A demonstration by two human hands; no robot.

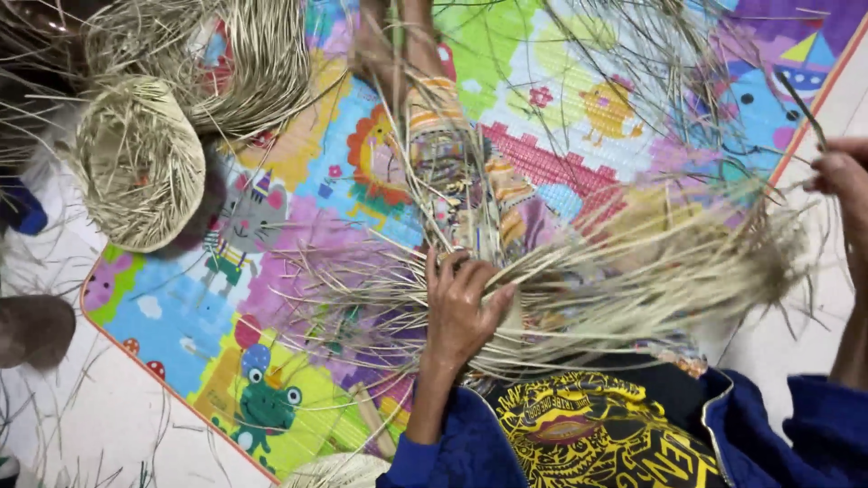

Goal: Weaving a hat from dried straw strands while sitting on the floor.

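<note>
Head view. The straw bundle (633, 271) lies across my lap, its long axis roughly level, running from centre frame toward the right, with loose ends fanning left and upward. My left hand (463, 303) has its grip closed around the bundle's near end, fingers curled over the strands, forearm rising from the blue sleeve (452, 452). My right hand (841, 181) is at the right edge, pinching a single strand (800, 108); grip narrow. Beneath lies a colourful play mat (271, 361) on the floor. Two woven straw hats (140, 163) rest upper left, well apart. Stray strands cross the view.
</note>
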